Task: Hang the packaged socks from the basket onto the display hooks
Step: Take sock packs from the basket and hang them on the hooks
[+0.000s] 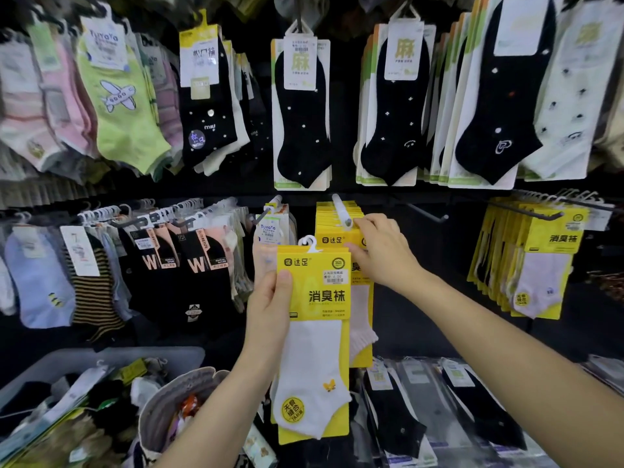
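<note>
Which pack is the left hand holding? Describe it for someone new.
On the sock wall, find the lower row's middle stack of yellow packs. Just in front, the left hand holds one pack: yellow card, white sock. Unlike its neighbours, it is off the hook.

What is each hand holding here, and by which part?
Left hand holds a yellow sock pack by its card's left edge, thumb in front. Right hand touches the hung yellow packs at their tops; grip unclear.

Basket (pixel 118 353) cut off bottom-left; contents blurred.
</note>
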A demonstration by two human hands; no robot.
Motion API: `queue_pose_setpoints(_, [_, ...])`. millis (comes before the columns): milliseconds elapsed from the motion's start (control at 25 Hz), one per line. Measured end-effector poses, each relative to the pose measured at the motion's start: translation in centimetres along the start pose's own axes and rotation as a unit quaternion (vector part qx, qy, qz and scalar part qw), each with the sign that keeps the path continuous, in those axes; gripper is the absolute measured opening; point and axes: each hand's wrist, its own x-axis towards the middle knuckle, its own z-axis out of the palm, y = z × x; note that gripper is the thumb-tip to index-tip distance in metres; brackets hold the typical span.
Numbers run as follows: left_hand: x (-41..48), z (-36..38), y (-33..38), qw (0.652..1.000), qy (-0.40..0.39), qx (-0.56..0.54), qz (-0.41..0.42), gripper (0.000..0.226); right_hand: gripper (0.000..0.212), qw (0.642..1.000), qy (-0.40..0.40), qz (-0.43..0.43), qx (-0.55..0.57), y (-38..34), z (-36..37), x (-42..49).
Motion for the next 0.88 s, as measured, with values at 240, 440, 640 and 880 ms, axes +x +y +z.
queue_pose_setpoints(240, [0.3,1.8,-0.5,0.999,-0.011,0.02,0.022,0.034,0.024,0.972,0.1,-0.033,0.209,-0.7,-3.0,-2.9])
queue_pose_setpoints(440, [-1.0,3.9,-0.9,0.998,-0.055,-0.025,0.004,0.019,0.025,0.984,0.023,0.014,0.179,-0.6,-3.7,-4.1])
queue_pose_setpoints(640, [-1.3,4.1,-1.1,0.997,-0.073,-0.028,0.005,0.008,0.007,0.979,0.003,0.013,0.203,0.0,-5.2,-3.7])
queue_pose_setpoints(880, [-0.8,3.7,-1.1,0.996,-0.084,0.005,0.009,0.009,0.018,0.983,-0.079,-0.016,0.164,-0.9,-6.6,-2.3])
